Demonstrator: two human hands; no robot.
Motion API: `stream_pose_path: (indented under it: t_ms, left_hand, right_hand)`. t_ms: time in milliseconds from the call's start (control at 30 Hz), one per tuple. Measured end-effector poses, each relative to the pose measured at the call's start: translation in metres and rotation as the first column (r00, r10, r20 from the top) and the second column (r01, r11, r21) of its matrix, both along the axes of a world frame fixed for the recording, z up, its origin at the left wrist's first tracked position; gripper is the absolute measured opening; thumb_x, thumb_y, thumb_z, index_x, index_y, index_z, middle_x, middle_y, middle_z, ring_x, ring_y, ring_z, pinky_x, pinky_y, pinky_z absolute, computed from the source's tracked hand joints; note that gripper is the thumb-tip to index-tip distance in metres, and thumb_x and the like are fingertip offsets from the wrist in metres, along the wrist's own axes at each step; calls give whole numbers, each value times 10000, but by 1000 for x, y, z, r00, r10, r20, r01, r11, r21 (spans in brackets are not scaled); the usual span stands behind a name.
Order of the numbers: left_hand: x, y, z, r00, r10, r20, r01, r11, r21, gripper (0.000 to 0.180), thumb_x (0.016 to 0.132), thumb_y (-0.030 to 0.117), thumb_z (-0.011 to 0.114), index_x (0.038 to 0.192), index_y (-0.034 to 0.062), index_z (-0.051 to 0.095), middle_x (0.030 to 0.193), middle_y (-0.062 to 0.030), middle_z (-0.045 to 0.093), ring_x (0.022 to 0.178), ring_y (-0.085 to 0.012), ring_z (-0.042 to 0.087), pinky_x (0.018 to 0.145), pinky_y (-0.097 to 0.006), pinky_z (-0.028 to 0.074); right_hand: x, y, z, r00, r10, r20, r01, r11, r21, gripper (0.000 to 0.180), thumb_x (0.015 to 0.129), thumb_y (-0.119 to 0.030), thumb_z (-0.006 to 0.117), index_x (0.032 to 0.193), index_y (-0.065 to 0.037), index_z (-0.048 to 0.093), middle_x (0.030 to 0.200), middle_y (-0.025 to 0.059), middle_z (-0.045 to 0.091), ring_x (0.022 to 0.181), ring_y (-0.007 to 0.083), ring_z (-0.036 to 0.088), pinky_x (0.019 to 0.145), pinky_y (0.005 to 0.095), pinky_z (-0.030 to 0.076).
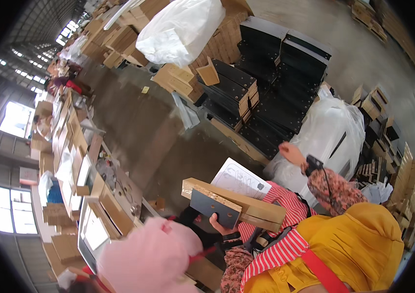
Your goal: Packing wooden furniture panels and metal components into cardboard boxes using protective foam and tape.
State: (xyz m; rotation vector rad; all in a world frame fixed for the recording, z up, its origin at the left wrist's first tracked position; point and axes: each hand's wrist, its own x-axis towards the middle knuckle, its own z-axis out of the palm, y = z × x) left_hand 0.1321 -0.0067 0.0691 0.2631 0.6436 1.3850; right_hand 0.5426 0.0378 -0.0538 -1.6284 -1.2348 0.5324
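My left hand (223, 225) grips a short black board (215, 209) with round holes and a raw chipboard edge. Against the board lies a long brown cardboard piece (261, 211), and a white sheet with line drawings (239, 177) sticks up behind it. This bundle rests close to my body, over my red-and-white striped apron. My right hand (293, 153) is stretched out beside a stack wrapped in clear plastic (332, 132). Its fingers look bent and are slightly blurred; nothing shows in them, and I cannot make out whether they touch the plastic.
Ahead stand stacked black panels (288, 88) and a large white plastic bag (183, 31) by cartons. A person in a pink head covering (151, 254) is close on my left. Along the left runs a workbench (122, 188) with boards. Wooden pallets (407, 185) stand at the right.
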Motion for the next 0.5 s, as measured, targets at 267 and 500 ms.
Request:
stream_pose_path:
  t_ms: [267,500]
  left_hand:
    - [9,0,-47,988,17,-151,-22,999,-27,688,806,516,682,1329,83,570,1261,-82,630,1134,-277,620,932,-439,528]
    - [-6,33,-55,957,50,-284,-82,992,-101,754,781,613,678,1342,121,567,1342,-68,577,1230,-274,553,996,-478,468]
  right_hand:
    - [87,48,56,951,-285,-120,306,924,230,201,905,-144,693,1070,-34,665,892,115,708,836,164,680,790,319,546]
    - [120,-57,-91,605,-796,24,783,590,-195,324,833,-136,715,1136,-34,670,963,141,725,945,323,712,865,370,558]
